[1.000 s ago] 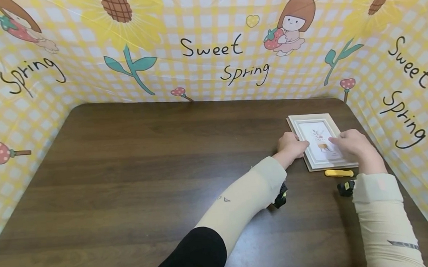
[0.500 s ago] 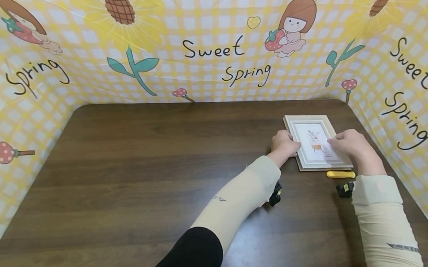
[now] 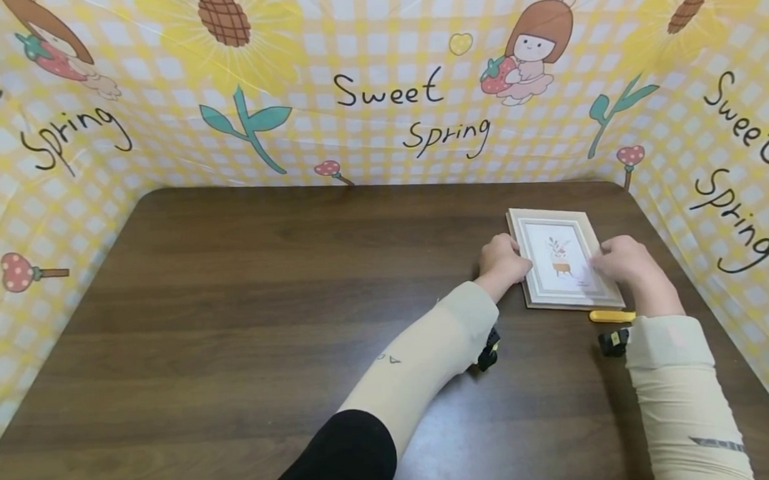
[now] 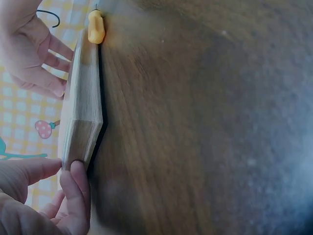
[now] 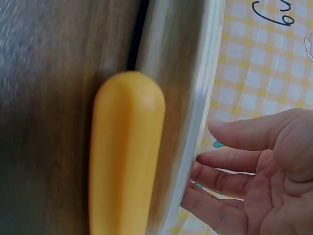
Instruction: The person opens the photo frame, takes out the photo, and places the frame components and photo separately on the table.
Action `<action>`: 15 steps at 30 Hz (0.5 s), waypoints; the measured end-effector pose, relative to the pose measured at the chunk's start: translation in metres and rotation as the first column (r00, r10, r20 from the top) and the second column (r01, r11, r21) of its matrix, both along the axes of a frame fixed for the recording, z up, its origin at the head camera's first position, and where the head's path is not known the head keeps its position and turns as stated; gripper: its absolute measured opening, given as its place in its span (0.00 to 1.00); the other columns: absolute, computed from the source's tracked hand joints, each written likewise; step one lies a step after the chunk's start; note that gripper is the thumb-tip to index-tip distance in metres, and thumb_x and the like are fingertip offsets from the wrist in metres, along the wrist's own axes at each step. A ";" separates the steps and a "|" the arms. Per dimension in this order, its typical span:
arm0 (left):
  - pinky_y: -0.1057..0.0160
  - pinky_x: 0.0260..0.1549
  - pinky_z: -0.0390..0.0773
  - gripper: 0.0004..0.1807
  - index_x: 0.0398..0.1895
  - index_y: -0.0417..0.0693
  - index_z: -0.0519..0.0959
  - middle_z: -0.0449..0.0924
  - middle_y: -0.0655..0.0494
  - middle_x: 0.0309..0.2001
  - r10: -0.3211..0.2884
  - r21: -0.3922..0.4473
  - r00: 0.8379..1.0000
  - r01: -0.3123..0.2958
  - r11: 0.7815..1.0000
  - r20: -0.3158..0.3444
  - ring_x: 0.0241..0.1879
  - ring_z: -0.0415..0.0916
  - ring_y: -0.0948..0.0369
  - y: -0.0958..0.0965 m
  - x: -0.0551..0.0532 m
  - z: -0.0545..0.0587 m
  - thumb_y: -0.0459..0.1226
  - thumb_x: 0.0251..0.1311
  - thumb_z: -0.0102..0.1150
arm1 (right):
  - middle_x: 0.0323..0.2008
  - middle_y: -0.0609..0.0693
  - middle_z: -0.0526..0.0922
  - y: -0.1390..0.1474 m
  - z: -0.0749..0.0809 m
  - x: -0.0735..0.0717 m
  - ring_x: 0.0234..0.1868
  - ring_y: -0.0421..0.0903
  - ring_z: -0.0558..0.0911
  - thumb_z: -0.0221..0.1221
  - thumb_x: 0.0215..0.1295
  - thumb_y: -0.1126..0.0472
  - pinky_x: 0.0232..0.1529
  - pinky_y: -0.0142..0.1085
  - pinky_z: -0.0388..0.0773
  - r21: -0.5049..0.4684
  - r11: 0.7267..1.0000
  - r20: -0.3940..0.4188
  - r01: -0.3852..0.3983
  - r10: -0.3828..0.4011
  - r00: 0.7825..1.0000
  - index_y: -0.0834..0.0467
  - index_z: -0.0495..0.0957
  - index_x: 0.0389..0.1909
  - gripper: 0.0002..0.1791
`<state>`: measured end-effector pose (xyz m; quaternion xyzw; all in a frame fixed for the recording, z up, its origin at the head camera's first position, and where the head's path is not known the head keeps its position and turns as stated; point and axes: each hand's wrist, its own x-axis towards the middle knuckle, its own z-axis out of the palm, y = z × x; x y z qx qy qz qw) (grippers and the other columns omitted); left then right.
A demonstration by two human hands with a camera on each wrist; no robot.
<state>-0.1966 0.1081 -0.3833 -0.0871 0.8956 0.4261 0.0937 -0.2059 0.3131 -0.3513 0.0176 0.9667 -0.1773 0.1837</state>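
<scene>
A cream picture frame (image 3: 582, 297) lies face up on the table's right side, showing a plant in an orange pot. My left hand (image 3: 503, 260) pinches its left edge, thumb on top. From the left wrist view, the frame's thick pale side (image 4: 87, 98) stands close against the wood, with left fingers (image 4: 76, 188) at its corner. At the opposite edge is my right hand (image 3: 629, 264), its fingers loosely extended; in the right wrist view the thumb (image 5: 239, 132) stays spread from the other fingers. A yellow round-ended handle (image 3: 612, 317) lies along the frame's near edge.
The dark wooden table (image 3: 266, 331) ends at a yellow checked cloth (image 3: 375, 25) with flower prints at the back and both sides. Small black devices (image 3: 614, 342) sit at both wrists.
The picture frame has slid left relative to the yellow handle, with my left hand moving along. My right thumb, earlier over the picture, is now at the frame's right border.
</scene>
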 end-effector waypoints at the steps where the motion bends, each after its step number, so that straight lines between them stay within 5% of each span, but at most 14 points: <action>1: 0.72 0.39 0.75 0.13 0.42 0.51 0.80 0.84 0.58 0.37 0.002 -0.005 1.000 -0.002 1.000 0.002 0.42 0.80 0.62 0.000 0.000 0.000 0.38 0.53 0.69 | 0.58 0.80 0.68 0.000 0.000 0.000 0.55 0.72 0.71 0.49 0.71 0.59 0.57 0.62 0.69 0.000 1.000 0.004 0.002 -0.002 1.000 0.81 0.62 0.63 0.31; 5: 0.68 0.40 0.76 0.12 0.40 0.51 0.80 0.83 0.59 0.38 0.012 -0.030 1.000 -0.011 0.999 0.015 0.41 0.79 0.62 -0.002 0.001 0.002 0.40 0.54 0.69 | 0.63 0.82 0.60 -0.003 -0.001 -0.001 0.62 0.75 0.67 0.49 0.71 0.60 0.62 0.63 0.66 0.004 1.000 0.025 0.013 -0.013 1.000 0.83 0.54 0.66 0.34; 15: 0.64 0.41 0.79 0.14 0.42 0.50 0.81 0.84 0.57 0.42 0.056 -0.035 0.998 -0.055 0.998 0.033 0.41 0.80 0.61 -0.007 -0.001 0.000 0.41 0.54 0.70 | 0.62 0.81 0.64 -0.012 -0.002 -0.004 0.59 0.73 0.69 0.48 0.69 0.62 0.61 0.61 0.67 0.027 1.000 0.002 -0.016 0.016 1.000 0.81 0.58 0.65 0.32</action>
